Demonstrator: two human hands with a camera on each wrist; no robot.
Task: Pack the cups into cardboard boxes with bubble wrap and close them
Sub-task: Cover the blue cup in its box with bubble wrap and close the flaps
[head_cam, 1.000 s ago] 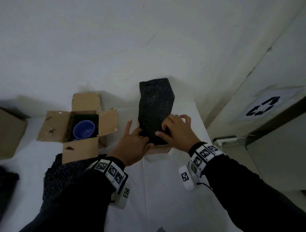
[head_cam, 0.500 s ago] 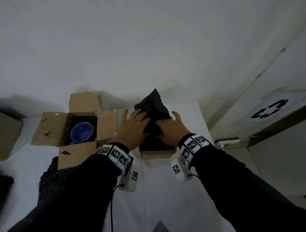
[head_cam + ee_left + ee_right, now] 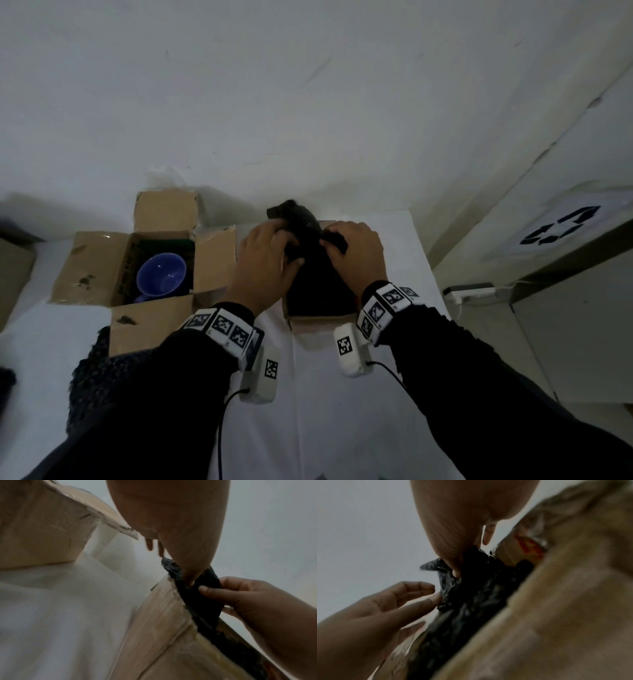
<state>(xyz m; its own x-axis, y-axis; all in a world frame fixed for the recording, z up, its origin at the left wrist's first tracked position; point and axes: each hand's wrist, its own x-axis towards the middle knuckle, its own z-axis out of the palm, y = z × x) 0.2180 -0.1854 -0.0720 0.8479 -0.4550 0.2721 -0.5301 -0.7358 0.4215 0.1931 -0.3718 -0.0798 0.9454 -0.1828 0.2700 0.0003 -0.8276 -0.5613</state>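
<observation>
Bulging out of the small brown cardboard box (image 3: 320, 317) near the middle of the white worktop (image 3: 342, 411), the black sheet of bubble wrap (image 3: 315, 284) fills the box's opening and rises in a crumpled peak toward the wall. The left hand (image 3: 265, 265) lies on the wrap's left side, its fingers curled into the dark plastic; the right wrist view shows its fingertips touching the crinkled surface, and the left wrist view shows its thumb pressed into a fold. The right hand (image 3: 354, 255) sits on the wrap's right side, and its grip is a pinch: thumb and fingers close on a flap of the sheet at the top edge, seen clearly from the left wrist. Both wrists carry white bands printed with black square markers, over black sleeves. Just left of this box stands a larger open cardboard box (image 3: 150, 263) with all four flaps spread, and a blue ceramic cup (image 3: 161, 274) stands inside it against a dark lining. More dark bubble wrap (image 3: 92, 370) lies on the worktop by that box's near flap. A white panel bearing a black recycling symbol (image 3: 561, 229) is at the far right.
</observation>
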